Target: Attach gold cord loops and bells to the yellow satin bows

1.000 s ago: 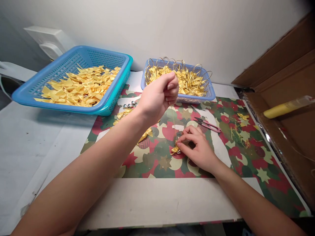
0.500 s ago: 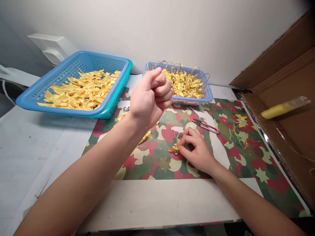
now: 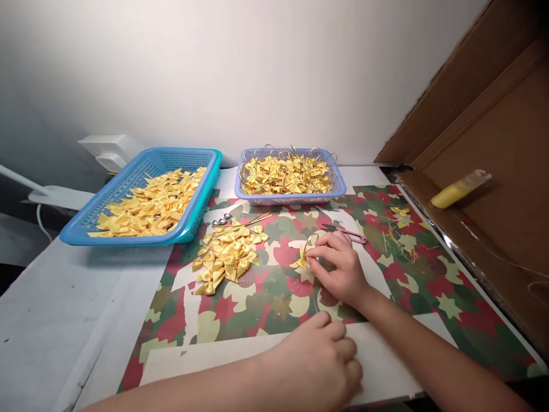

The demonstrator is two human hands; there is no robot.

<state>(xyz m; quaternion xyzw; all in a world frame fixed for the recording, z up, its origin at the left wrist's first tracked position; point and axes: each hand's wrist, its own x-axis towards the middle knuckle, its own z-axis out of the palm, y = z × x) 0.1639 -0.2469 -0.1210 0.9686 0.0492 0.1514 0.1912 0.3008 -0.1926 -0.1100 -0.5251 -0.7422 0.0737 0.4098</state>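
My right hand (image 3: 343,269) pinches a yellow bow (image 3: 301,261) with a gold cord loop standing up from it, over the patterned mat (image 3: 266,309). Nearer the front edge, my left hand (image 3: 319,360) is closed with its back upward; whatever its fingers hold is hidden. To the left lies a pile of yellow bows (image 3: 227,254), with gold cords (image 3: 253,220) and small silver bells (image 3: 222,220) behind it. Pink-handled snips (image 3: 349,233) rest just beyond my right hand.
A blue basket (image 3: 81,220) of yellow bows stands at the back left. Against the wall is a purple basket (image 3: 291,199) of looped bows. Cardboard (image 3: 497,137) rises on the right, with a yellow tube (image 3: 458,190). Thread scraps (image 3: 398,243) lie on the mat.
My left hand has come down from in front of the purple basket to the front edge, uncovering the bow pile. The view has shifted. My right hand still holds the looped bow.
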